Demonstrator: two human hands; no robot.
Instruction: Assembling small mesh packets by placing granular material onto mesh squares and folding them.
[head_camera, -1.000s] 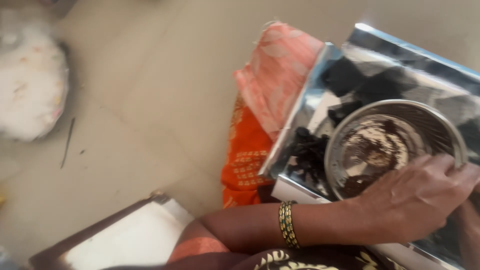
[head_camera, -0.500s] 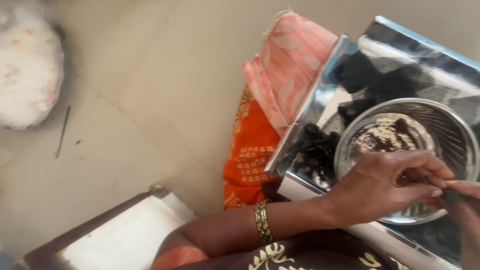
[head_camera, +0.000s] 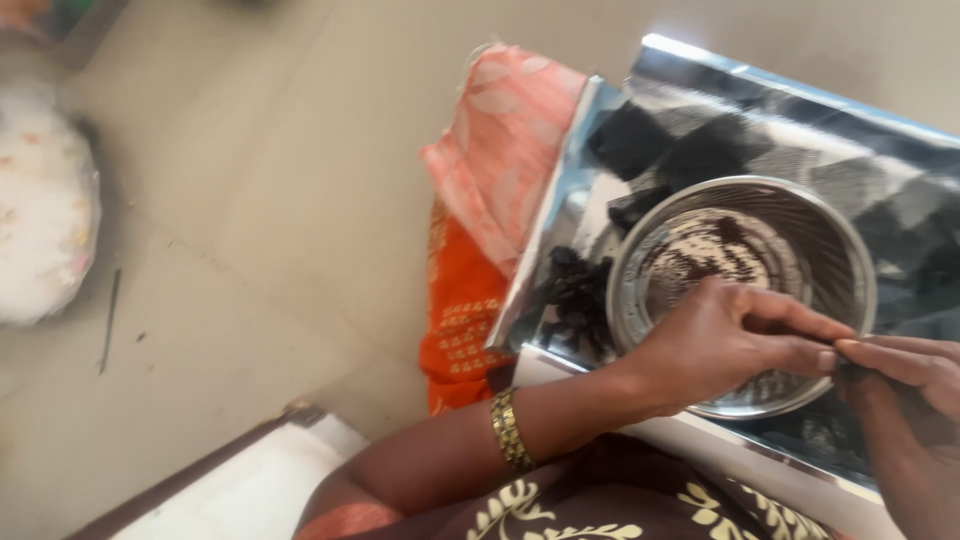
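My left hand (head_camera: 725, 340), with a gold bangle (head_camera: 508, 430) on its wrist, reaches across the near rim of a round steel bowl (head_camera: 840, 250). Its thumb and fingers are pinched together and meet the fingertips of my right hand (head_camera: 900, 375), which enters from the right edge. Between the two sets of fingertips is a small dark piece (head_camera: 850, 372), mostly hidden. The bowl holds brownish crumbs and dark bits. It stands on a shiny steel tray (head_camera: 640, 60) that carries several dark lumps (head_camera: 575, 295) to the left of the bowl and behind it.
A pink and orange cloth (head_camera: 490, 190) lies folded against the tray's left edge on the pale tiled floor (head_camera: 270, 200). A white filled bag (head_camera: 40, 230) sits at the far left. A white board with a dark frame (head_camera: 240, 490) is at the bottom left.
My left hand lifted off the bowl's right rim and pinched its fingers. My right hand came in from the right and its fingertips now meet the left ones.
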